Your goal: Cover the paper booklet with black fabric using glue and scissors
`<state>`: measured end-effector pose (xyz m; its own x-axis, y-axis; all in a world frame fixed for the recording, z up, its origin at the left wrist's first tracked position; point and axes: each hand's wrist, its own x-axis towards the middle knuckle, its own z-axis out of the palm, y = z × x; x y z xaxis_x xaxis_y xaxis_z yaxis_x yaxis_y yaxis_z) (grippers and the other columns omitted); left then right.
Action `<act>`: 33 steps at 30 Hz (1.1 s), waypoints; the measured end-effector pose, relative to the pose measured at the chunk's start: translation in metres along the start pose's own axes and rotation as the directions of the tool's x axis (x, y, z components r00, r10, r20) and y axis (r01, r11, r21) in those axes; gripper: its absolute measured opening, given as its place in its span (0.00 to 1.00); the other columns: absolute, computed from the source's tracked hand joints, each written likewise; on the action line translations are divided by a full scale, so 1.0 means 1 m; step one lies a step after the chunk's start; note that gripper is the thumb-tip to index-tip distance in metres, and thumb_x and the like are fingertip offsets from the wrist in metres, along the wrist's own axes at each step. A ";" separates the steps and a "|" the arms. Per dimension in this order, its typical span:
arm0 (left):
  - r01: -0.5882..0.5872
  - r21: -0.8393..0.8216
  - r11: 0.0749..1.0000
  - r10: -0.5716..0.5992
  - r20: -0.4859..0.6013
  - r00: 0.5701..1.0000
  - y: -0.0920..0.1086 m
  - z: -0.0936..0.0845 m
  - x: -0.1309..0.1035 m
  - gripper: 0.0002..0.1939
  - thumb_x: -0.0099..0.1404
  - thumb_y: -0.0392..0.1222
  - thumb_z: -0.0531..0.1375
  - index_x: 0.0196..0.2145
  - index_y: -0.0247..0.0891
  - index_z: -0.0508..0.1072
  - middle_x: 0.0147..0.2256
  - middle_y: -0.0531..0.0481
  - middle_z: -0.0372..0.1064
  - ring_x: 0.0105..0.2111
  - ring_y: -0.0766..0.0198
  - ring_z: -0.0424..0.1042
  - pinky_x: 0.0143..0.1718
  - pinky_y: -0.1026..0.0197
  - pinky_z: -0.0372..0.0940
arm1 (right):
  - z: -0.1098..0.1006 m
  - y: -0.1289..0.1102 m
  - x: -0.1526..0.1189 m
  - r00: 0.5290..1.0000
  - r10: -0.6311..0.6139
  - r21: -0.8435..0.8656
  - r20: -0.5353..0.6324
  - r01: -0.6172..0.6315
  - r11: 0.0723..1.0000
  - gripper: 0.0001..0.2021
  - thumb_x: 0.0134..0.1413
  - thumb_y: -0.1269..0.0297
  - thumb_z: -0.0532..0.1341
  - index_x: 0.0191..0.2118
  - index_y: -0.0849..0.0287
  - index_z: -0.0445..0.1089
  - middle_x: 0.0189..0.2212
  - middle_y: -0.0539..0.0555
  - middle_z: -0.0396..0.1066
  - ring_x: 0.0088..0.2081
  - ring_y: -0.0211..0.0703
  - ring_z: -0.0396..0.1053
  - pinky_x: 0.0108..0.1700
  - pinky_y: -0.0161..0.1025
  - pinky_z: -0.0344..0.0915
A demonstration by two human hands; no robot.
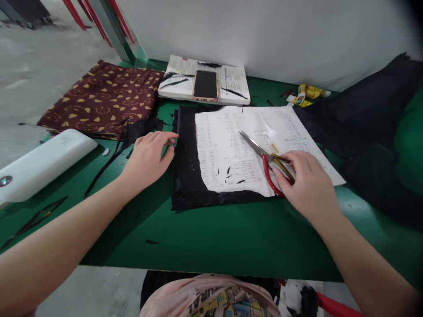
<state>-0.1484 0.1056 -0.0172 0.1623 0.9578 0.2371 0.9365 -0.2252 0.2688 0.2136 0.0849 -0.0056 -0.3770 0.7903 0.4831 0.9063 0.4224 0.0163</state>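
My right hand (309, 185) has its fingers and thumb around the red handles of a pair of scissors (253, 143). The metal blades lie over a printed white paper sheet (228, 141) and point up and to the left. Under the sheet is a folded black cloth (187, 163), which sticks out at its left and lower edges. My left hand (150, 152) rests at the cloth's left edge, index finger stretched to it and thumb apart, holding nothing. Small black scraps (228, 173) are scattered on the paper.
At the back, a phone (205, 85) lies on a book (172, 91). A patterned brown cloth (99, 97) and a white power bank (56, 160) are on the left. Yellow tubes (312, 92) and more black fabric (360, 110) occupy the right of the green table (211, 242).
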 end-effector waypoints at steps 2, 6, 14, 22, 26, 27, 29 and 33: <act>0.031 0.012 0.999 -0.032 0.021 0.999 0.002 0.001 0.000 0.17 0.70 0.43 0.48 0.53 0.38 0.66 0.42 0.44 0.72 0.47 0.49 0.69 0.52 0.44 0.60 | -0.004 -0.004 0.002 0.991 -0.089 0.095 -0.098 0.098 0.991 0.16 0.55 0.66 0.63 0.49 0.63 0.66 0.44 0.63 0.72 0.48 0.53 0.70 0.50 0.48 0.69; 0.068 -0.023 0.997 -0.066 0.082 0.994 0.003 0.002 0.001 0.17 0.71 0.46 0.47 0.53 0.39 0.64 0.39 0.46 0.73 0.45 0.51 0.70 0.54 0.43 0.58 | -0.016 -0.023 0.000 0.922 -0.369 0.327 -0.116 0.386 0.862 0.15 0.52 0.71 0.64 0.47 0.60 0.68 0.44 0.58 0.75 0.48 0.46 0.71 0.52 0.46 0.69; 0.096 -0.170 0.981 -0.081 0.092 0.992 0.002 -0.001 0.002 0.17 0.71 0.50 0.48 0.48 0.38 0.67 0.48 0.43 0.72 0.30 0.62 0.71 0.42 0.51 0.63 | -0.010 -0.064 -0.016 0.699 -0.709 0.438 0.087 0.612 0.658 0.17 0.62 0.66 0.56 0.54 0.64 0.68 0.59 0.58 0.67 0.59 0.46 0.64 0.63 0.52 0.59; 0.072 -0.193 0.978 -0.057 0.086 0.995 0.003 0.000 0.002 0.16 0.71 0.49 0.50 0.47 0.37 0.68 0.39 0.46 0.75 0.23 0.65 0.67 0.32 0.58 0.61 | 0.000 -0.067 -0.021 0.729 -0.655 0.409 0.200 0.545 0.732 0.22 0.64 0.60 0.55 0.57 0.70 0.66 0.62 0.63 0.62 0.62 0.53 0.60 0.64 0.57 0.57; 0.006 -0.131 0.991 -0.006 0.001 1.000 0.009 -0.003 -0.001 0.16 0.71 0.45 0.50 0.52 0.36 0.64 0.34 0.49 0.72 0.27 0.64 0.68 0.42 0.53 0.63 | 0.000 -0.069 -0.021 0.731 -0.645 0.408 0.223 0.531 0.743 0.23 0.64 0.59 0.54 0.58 0.70 0.65 0.62 0.63 0.61 0.62 0.53 0.60 0.63 0.56 0.57; -0.049 -0.107 0.993 0.043 -0.058 0.997 0.012 -0.006 -0.004 0.15 0.71 0.43 0.50 0.51 0.36 0.64 0.32 0.50 0.70 0.28 0.64 0.68 0.44 0.52 0.62 | 0.001 -0.069 -0.021 0.732 -0.643 0.406 0.228 0.529 0.746 0.23 0.64 0.59 0.54 0.59 0.70 0.64 0.63 0.62 0.61 0.62 0.53 0.59 0.63 0.56 0.57; -0.219 -0.058 0.974 0.207 -0.161 0.965 0.021 -0.010 -0.011 0.10 0.71 0.40 0.51 0.47 0.37 0.66 0.29 0.52 0.69 0.28 0.63 0.68 0.42 0.53 0.62 | 0.001 -0.069 -0.021 0.730 -0.641 0.403 0.236 0.527 0.749 0.24 0.64 0.58 0.53 0.60 0.69 0.63 0.63 0.62 0.59 0.62 0.53 0.59 0.63 0.56 0.57; -0.649 0.015 0.761 0.642 -0.162 0.749 0.047 -0.013 -0.030 0.03 0.67 0.37 0.57 0.38 0.39 0.70 0.27 0.52 0.71 0.27 0.63 0.69 0.29 0.58 0.60 | 0.002 -0.068 -0.021 0.737 -0.631 0.406 0.244 0.513 0.756 0.24 0.64 0.58 0.53 0.60 0.68 0.64 0.64 0.62 0.58 0.62 0.54 0.58 0.63 0.57 0.56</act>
<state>-0.1128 0.0635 0.0000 0.6724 0.5444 0.5015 0.6119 -0.7901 0.0372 0.1593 0.0399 -0.0188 -0.8959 0.4241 0.1321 0.4143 0.9051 -0.0957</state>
